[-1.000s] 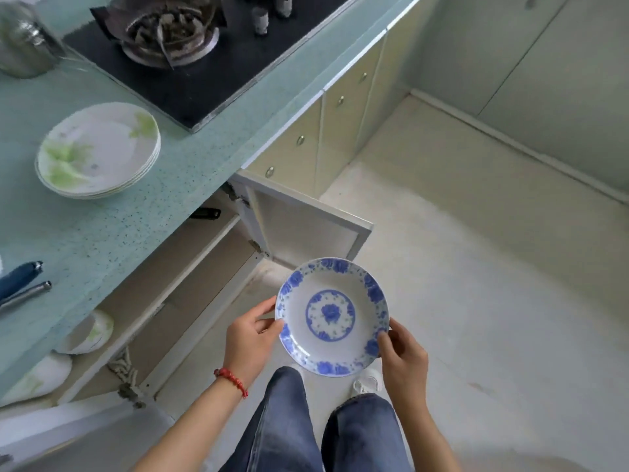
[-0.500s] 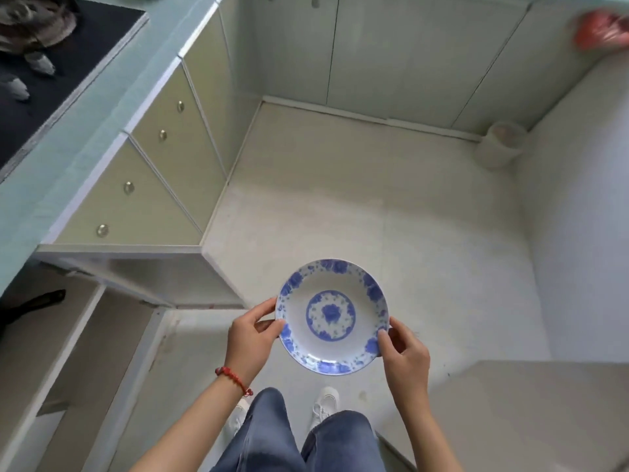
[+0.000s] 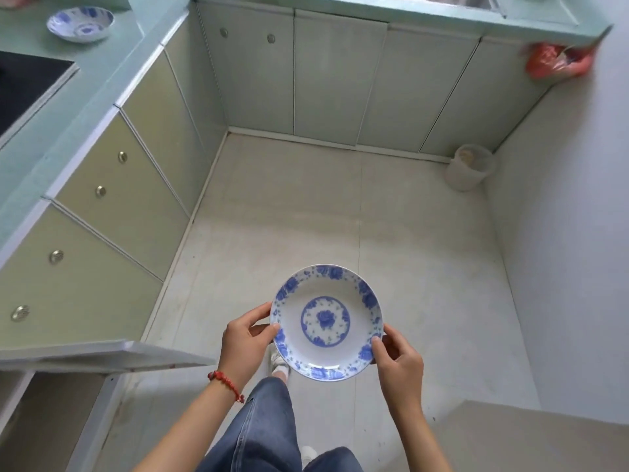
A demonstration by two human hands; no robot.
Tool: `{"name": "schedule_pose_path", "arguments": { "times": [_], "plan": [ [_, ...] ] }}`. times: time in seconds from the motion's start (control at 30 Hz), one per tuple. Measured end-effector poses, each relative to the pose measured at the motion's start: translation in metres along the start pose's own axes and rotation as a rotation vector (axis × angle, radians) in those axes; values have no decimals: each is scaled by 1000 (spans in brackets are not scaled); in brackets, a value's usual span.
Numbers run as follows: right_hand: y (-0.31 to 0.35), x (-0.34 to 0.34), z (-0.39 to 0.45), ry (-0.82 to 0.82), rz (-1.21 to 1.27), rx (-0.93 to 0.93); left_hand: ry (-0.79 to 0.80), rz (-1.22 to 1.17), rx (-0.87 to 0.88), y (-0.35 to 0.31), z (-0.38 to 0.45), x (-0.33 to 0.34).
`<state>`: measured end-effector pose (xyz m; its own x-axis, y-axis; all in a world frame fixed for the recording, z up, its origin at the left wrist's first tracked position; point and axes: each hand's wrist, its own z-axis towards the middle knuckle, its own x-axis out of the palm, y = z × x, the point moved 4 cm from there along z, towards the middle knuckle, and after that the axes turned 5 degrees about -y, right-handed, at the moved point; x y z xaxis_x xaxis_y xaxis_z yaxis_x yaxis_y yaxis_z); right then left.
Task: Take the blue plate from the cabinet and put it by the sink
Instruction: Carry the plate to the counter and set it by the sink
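While we stand over the kitchen floor (image 3: 306, 206), our left hand (image 3: 243, 342) and right hand (image 3: 400, 361) grip opposite rims of the blue plate (image 3: 326, 321), held level.

Blue plate (image 3: 326, 322) held level over the floor (image 3: 340, 216), left hand (image 3: 245, 338) and right hand (image 3: 400, 361) gripping opposite rims. Open cabinet door (image 3: 102, 352) at lower left; second patterned plate (image 3: 80, 23) resting on the far tabletop (image 3: 102, 76).
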<state>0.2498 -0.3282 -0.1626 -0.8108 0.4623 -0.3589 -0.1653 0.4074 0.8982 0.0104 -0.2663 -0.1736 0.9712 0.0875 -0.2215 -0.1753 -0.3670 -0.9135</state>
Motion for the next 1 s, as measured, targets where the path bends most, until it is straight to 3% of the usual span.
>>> {"name": "schedule_pose_path", "arguments": {
  "times": [0.47, 1.0],
  "plan": [
    [120, 94, 216, 11, 94, -9, 27, -30, -7, -127, 233, 43],
    [220, 95, 497, 31, 133, -64, -4, -97, 24, -255, 438, 194]
  ]
}}
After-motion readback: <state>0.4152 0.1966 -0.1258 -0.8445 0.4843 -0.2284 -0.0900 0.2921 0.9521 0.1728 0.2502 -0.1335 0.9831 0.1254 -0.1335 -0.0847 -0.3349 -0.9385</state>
